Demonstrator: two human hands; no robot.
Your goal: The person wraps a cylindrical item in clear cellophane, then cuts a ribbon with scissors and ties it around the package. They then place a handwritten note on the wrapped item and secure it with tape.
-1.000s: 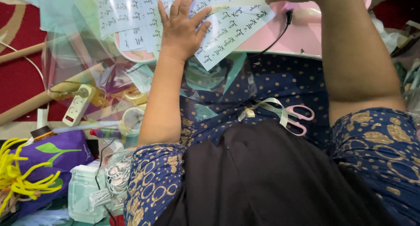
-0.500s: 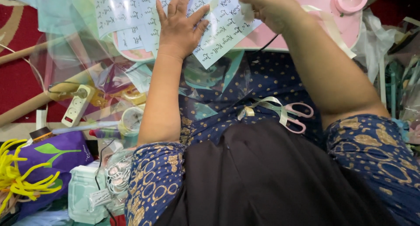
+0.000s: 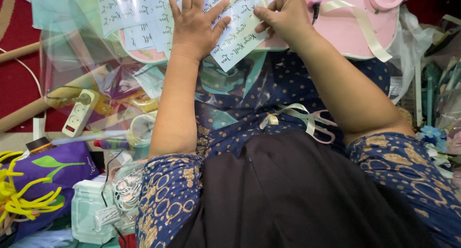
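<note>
Cluttered floor, pink tray [image 3: 355, 31] (lettered stickers [image 3: 237, 34])

Hidden and cut-off parts — what cannot be made out

The fingertips of the left hand [image 3: 194, 24] are cut off by the top edge, and the sheet of printed labels [image 3: 144, 15] beneath it is partly covered by the palm and cropped above. The thumb and forefinger of the right hand [image 3: 283, 17] are closed on a label strip [image 3: 237, 36], but the pinched corner is hidden. The pink tray [image 3: 355, 27] is cropped at the top — its far rim is not seen. The scissors [image 3: 319, 125] are half buried in the blue cloth [image 3: 249, 99], the blades concealed.
</note>
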